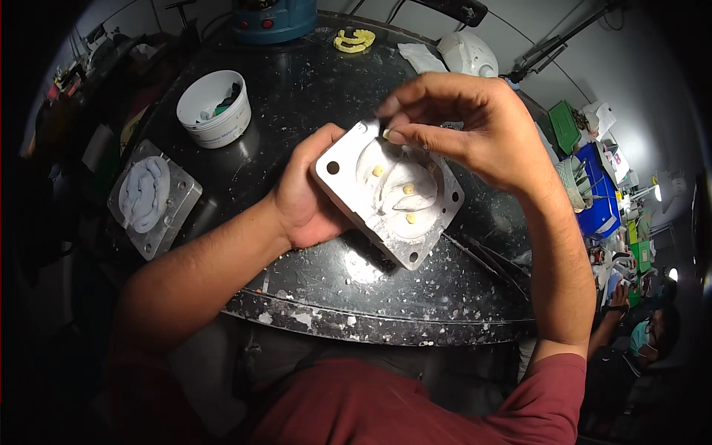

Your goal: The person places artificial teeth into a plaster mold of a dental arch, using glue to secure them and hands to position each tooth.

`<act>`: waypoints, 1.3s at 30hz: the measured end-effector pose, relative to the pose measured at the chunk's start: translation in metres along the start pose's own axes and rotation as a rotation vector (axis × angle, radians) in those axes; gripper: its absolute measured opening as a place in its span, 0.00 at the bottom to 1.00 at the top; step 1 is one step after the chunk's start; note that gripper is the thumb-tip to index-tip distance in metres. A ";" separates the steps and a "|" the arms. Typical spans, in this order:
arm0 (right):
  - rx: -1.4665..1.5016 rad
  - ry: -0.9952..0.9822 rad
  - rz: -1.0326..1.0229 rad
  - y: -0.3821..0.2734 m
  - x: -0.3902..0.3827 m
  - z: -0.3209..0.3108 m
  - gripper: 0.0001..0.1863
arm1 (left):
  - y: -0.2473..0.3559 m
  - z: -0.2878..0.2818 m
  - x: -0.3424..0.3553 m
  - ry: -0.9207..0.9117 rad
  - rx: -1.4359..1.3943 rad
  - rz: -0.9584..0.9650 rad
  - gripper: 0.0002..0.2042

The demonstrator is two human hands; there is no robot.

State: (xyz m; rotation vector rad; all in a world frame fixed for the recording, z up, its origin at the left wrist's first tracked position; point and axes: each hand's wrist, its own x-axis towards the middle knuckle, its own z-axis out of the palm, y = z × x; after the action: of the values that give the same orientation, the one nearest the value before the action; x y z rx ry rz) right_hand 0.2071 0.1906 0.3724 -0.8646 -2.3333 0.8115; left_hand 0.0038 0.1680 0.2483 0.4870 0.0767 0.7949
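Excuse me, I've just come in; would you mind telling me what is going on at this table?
A person holds a squarish metal block in the left hand, its white-filled recess facing the person. The right hand is at its far side; whether it grips anything is unclear. A second metal block lies on the black table to the left, with a white tub beyond it and a yellow arch-shaped piece near the far edge.

Smooth metal mould [347,169] with matt, plaster-like filling [393,174], glossy tabletop [297,93], smooth plastic tub [216,131]
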 end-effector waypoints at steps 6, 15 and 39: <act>-0.126 0.010 -0.169 0.010 -0.001 -0.001 0.10 | 0.001 -0.004 0.002 -0.026 0.000 -0.006 0.31; -0.179 -0.002 -0.280 0.017 -0.009 0.007 0.07 | 0.001 0.004 0.004 0.060 0.016 -0.032 0.31; 0.110 0.101 -0.208 0.026 -0.021 0.015 0.09 | 0.002 0.000 0.005 -0.007 0.040 -0.032 0.32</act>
State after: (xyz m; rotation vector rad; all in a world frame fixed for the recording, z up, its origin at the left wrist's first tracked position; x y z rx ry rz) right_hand 0.2216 0.1864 0.3386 -0.5910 -2.2223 0.7803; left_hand 0.0063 0.1724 0.2498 0.5251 0.0938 0.7609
